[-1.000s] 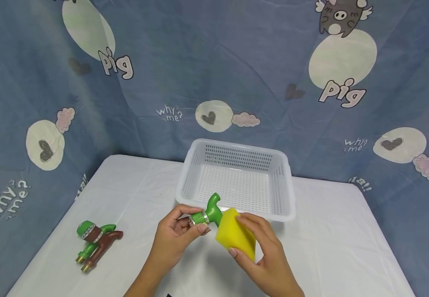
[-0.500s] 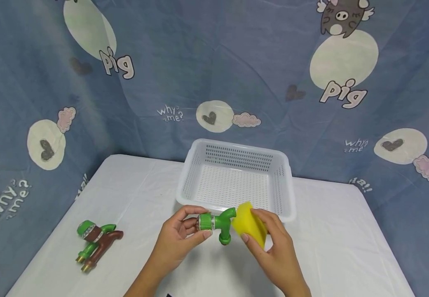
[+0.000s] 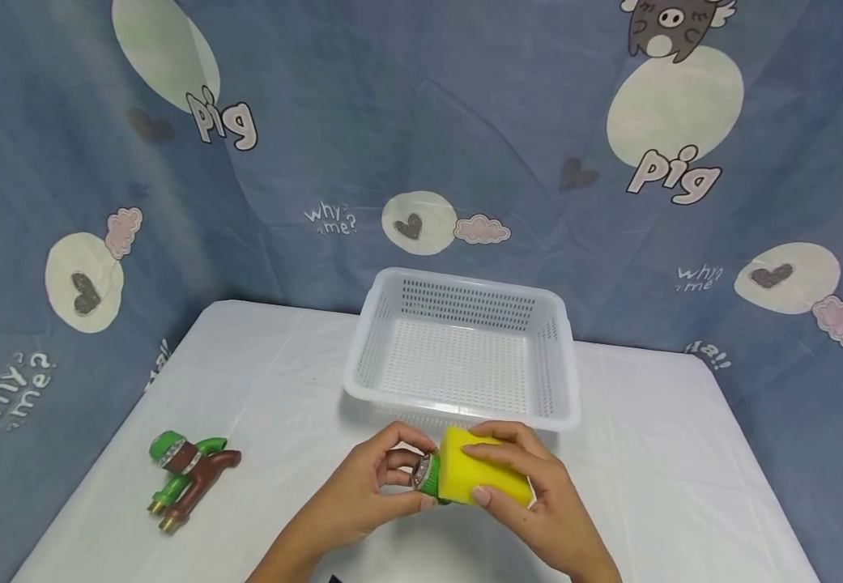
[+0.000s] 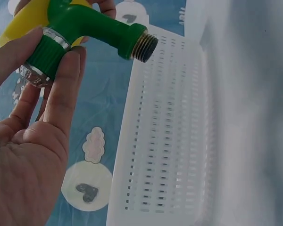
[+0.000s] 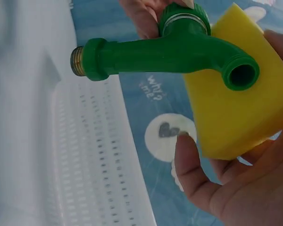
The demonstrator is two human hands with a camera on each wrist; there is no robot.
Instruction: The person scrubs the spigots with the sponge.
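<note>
In the head view, my left hand (image 3: 359, 495) grips a green tap by its ribbed knob, and most of the tap is hidden behind the sponge. The left wrist view shows the thumb and fingers around the silver-banded knob (image 4: 43, 56) and the threaded brass end of the tap sticking out. My right hand (image 3: 548, 494) holds a yellow sponge (image 3: 475, 470) against the tap. From the right wrist, the green tap (image 5: 146, 55) lies across the front of the sponge, its round spout opening facing that camera.
A white perforated basket (image 3: 457, 411) stands just beyond my hands. On the left of the white-covered table, a brown tap (image 3: 204, 487) and a green tap (image 3: 172, 491) lie against each other. Blue printed cloth (image 3: 421, 113) hangs behind the table.
The tap has been turned in my left hand, which has moved right and nearer me. My right hand has brought the sponge left over the tap. The taps on the table have stayed put.
</note>
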